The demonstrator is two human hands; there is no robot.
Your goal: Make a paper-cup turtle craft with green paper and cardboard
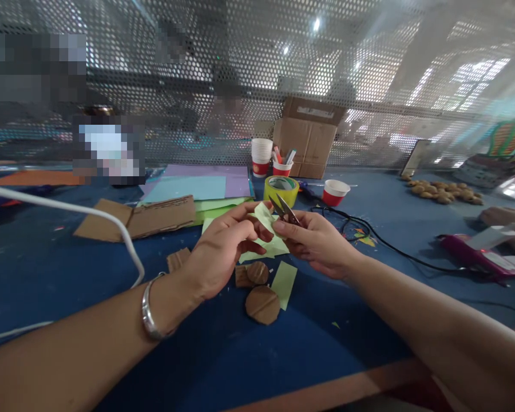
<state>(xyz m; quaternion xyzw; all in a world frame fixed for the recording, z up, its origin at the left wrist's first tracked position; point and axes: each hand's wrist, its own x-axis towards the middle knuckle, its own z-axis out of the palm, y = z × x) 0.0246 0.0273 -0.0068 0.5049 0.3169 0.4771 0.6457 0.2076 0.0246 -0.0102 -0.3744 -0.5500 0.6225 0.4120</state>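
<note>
My left hand (pixel 223 246), with a silver bangle at the wrist, has curled fingers at the edge of a small piece of light green paper (pixel 264 216). In my right hand (pixel 315 237) is a pair of scissors (pixel 285 210), blades parted and pointing up and left beside that paper. My right thumb lies by the paper's edge. Below the hands, a large cardboard disc (pixel 262 305), a smaller cardboard disc (pixel 257 273) and a light green paper strip (pixel 285 284) lie on the blue table (pixel 326 355). More green paper sits under the fingers.
Behind are yellow-green tape (pixel 281 190), stacked paper cups (pixel 261 155), a cup of markers (pixel 282 166), another red-and-white cup (pixel 335 193) and a cardboard box (pixel 306 140). Folded cardboard (pixel 163 217) is left; a white cable (pixel 111 217) loops there. Right, a person's hand (pixel 508 220) is near a purple device (pixel 476 257).
</note>
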